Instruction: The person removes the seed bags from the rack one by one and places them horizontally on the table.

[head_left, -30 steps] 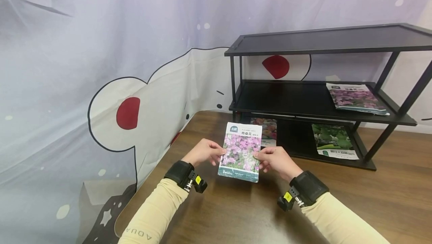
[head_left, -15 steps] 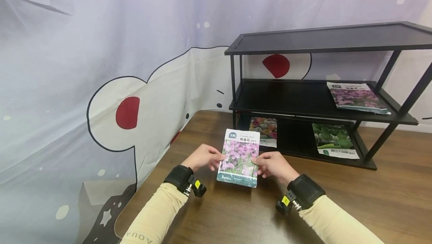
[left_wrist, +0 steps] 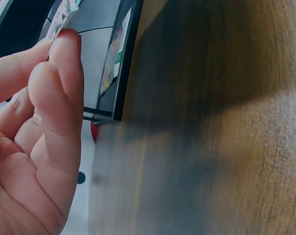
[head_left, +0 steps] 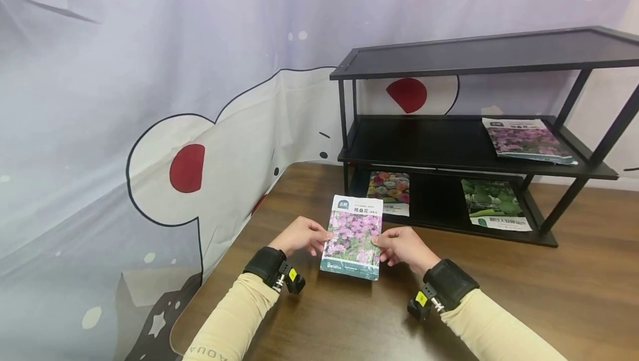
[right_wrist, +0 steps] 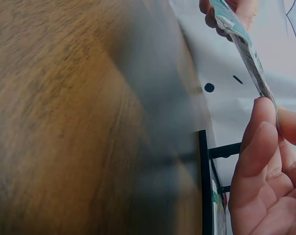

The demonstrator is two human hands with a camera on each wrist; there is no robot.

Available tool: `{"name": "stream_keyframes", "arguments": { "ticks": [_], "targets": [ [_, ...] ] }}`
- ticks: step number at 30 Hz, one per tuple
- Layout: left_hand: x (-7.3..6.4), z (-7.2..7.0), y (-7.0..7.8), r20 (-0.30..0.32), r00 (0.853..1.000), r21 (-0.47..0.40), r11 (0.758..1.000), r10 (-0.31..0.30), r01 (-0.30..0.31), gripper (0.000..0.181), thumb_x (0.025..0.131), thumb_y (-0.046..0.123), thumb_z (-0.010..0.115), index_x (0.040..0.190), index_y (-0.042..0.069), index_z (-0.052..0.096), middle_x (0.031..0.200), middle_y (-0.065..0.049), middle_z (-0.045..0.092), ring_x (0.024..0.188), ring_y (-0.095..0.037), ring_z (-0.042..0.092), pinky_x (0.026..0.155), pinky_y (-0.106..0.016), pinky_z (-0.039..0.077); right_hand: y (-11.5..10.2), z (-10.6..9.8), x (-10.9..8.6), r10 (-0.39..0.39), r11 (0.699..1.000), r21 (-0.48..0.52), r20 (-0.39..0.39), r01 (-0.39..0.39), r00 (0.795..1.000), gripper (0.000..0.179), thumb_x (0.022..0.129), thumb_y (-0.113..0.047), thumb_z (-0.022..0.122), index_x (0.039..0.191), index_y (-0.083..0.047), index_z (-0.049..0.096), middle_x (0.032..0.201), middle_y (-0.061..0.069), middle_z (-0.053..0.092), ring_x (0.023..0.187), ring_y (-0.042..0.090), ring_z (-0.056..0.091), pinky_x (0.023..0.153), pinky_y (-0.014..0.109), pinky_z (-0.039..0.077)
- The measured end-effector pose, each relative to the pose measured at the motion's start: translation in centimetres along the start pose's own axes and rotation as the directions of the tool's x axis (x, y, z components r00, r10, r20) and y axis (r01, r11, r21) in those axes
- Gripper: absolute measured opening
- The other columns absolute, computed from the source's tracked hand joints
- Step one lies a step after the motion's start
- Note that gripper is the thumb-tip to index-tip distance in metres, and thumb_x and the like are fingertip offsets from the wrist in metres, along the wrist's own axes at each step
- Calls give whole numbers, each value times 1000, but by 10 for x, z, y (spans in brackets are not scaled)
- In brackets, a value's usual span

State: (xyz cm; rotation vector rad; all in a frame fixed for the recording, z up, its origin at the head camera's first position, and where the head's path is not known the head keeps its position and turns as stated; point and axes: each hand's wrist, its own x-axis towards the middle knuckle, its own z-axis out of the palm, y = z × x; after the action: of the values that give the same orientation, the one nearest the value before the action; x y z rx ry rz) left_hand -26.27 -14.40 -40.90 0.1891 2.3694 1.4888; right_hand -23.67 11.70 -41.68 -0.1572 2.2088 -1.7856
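A flower seed packet point(head_left: 352, 236) with pink blossoms and a teal bottom band is held up above the table, its front facing the head camera. My left hand point(head_left: 302, 235) pinches its left edge between thumb and fingers. On the opposite edge, my right hand point(head_left: 405, 248) pinches it the same way. The left wrist view shows only a corner of the packet point(left_wrist: 64, 18) at the fingertips. Seen edge-on in the right wrist view, the packet point(right_wrist: 248, 56) is thin, and the table surface lies apart from it.
Behind the hands stands a black tiered rack point(head_left: 424, 142). Its middle shelf bears pink-flower packets point(head_left: 529, 140) at the right. On the bottom shelf lie a colourful flower packet point(head_left: 389, 190) and a green-leaf packet point(head_left: 494, 204). A patterned curtain point(head_left: 239, 145) hangs beyond the wooden table point(head_left: 329, 316).
Both hands have lowered the seed packet slightly toward the person, bringing more of the colourful flower packet behind it into view. The grip on both edges stays the same.
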Motion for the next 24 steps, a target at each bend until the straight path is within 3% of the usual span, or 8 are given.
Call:
{"name": "stream_keyframes", "arguments": {
  "ticks": [24],
  "targets": [
    [9,4,-15,-2,997,51,996,-77,77,17,83,13,69,87,-4,70,63,-7,63,51,-13,60,41,-20,45,8,11,3,74,997,-3,-8,-74,997,16,88,-8,59,88,7,63,60,5,56,51,12,55,46,25,47]
  ]
}}
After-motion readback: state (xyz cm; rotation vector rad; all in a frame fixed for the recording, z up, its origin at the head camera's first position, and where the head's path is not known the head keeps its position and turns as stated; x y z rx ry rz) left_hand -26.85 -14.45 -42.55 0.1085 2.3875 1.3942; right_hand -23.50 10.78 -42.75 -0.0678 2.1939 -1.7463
